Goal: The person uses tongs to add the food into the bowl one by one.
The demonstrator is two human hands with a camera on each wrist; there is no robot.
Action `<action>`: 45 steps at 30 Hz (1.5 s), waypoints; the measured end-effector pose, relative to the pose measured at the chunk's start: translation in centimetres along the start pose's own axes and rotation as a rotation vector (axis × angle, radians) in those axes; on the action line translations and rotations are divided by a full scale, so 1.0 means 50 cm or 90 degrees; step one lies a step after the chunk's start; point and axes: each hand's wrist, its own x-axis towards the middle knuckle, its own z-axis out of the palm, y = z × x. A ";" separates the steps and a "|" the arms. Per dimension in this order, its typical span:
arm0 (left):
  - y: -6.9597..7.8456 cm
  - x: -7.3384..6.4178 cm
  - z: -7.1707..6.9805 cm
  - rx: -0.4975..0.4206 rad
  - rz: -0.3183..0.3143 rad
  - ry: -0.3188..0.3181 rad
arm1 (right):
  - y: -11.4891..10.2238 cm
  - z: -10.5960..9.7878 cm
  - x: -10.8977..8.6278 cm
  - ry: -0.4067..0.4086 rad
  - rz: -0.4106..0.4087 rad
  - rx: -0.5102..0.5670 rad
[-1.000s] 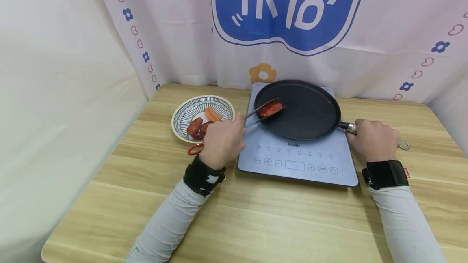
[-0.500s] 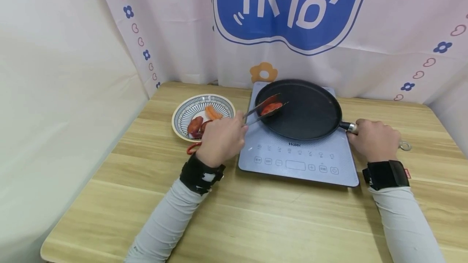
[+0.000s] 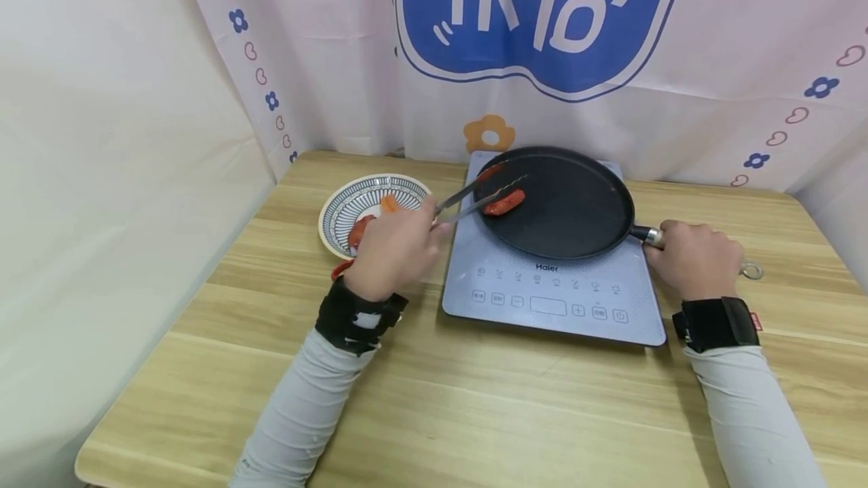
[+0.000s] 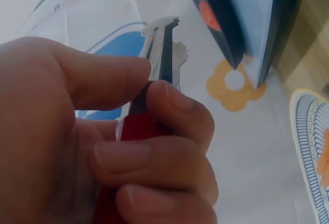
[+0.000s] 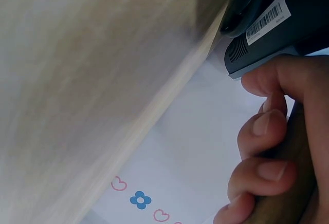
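Note:
My left hand (image 3: pixel 393 251) grips red-handled metal tongs (image 3: pixel 468 200), whose two arms stand apart over the left side of the black frying pan (image 3: pixel 563 209). Just beneath the tips, a reddish piece of meat (image 3: pixel 505 202) lies in the pan near its left edge. In the left wrist view, thumb and curled fingers wrap the tongs' red handle (image 4: pixel 139 127). My right hand (image 3: pixel 698 258) holds the pan's handle (image 3: pixel 654 237); its wooden grip (image 5: pixel 288 196) shows inside the fingers in the right wrist view.
Beneath the pan is a pale induction cooker (image 3: pixel 549 322) with a touch panel. To its left, a patterned plate (image 3: pixel 331 217) holds more reddish meat (image 3: pixel 359 232) and an orange piece (image 3: pixel 389 203), partly behind my left hand. A printed curtain (image 3: pixel 325 81) hangs along the table's back edge.
The tongs have spread and let go of the meat, which now lies in the pan. My left hand has drawn back left with the tongs. The right hand and pan stay put.

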 end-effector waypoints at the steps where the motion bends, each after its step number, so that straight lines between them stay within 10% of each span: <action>1: -0.002 0.000 -0.003 -0.001 -0.001 0.002 | 0.000 0.000 0.000 -0.003 0.001 0.000; 45: -0.080 -0.009 -0.052 -0.044 -0.043 0.010 | 0.001 0.003 0.005 0.010 0.003 0.005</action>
